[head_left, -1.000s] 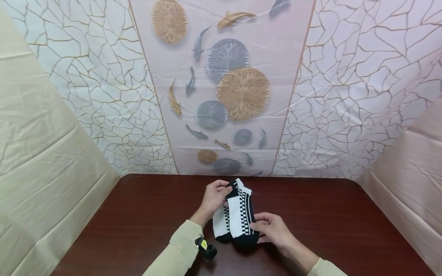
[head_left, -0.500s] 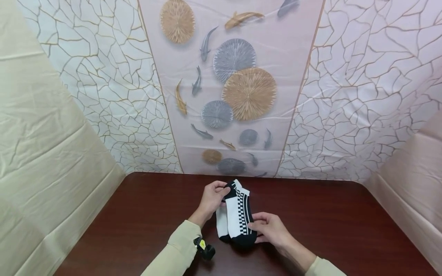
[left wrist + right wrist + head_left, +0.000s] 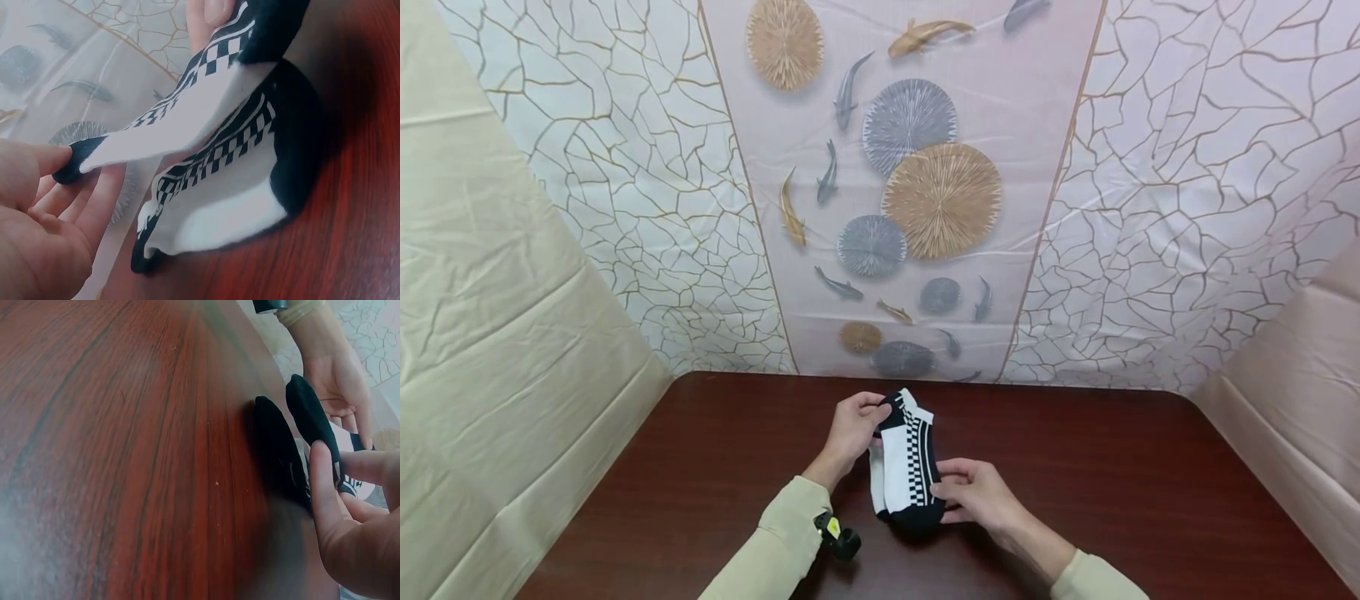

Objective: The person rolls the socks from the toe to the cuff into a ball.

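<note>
Left hand [image 3: 850, 429] pinches top sock [image 3: 904, 454] cuff end, right hand [image 3: 977, 498] grips toe end; socks' length runs bottom-to-top mid-frame, lower sock [image 3: 219, 215] on table [image 3: 1112, 475].

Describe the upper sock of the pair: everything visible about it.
The upper sock is a short knit ankle sock, white with black toe and cuff and a black-and-white checkered stripe along it. It is lifted slightly above a matching lower sock lying on the dark wooden table. The left hand pinches its black cuff end; the right hand pinches its toe end.
</note>
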Available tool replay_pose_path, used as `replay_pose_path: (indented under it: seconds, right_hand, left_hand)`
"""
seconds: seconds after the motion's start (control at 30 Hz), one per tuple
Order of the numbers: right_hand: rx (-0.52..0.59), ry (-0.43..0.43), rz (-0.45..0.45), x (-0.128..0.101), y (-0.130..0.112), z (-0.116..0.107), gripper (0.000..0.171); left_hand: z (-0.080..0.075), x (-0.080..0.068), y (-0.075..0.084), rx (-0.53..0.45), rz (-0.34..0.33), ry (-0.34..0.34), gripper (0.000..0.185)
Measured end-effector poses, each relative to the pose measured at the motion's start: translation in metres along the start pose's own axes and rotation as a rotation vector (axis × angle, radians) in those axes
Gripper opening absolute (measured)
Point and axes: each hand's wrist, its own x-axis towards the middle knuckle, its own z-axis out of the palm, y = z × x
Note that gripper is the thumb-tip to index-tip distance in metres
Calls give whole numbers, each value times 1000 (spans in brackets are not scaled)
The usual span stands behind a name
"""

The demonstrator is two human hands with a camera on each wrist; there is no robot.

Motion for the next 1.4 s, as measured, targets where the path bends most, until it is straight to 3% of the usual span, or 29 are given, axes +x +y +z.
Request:
replay_pose_path:
  seconds: [0.27, 0.63, 1.4]
  right_hand:
    - [-11, -48, -12, 3, 4, 4, 49]
    - [-18, -49, -27, 6, 2, 7, 54]
    - [20, -58, -57, 3, 6, 8, 59]
  left_hand:
    - [-9, 1, -5, -1, -15, 10, 22]
    - [-16, 2, -6, -14, -25, 24, 21]
    - [-19, 3, -16, 13, -26, 23, 22]
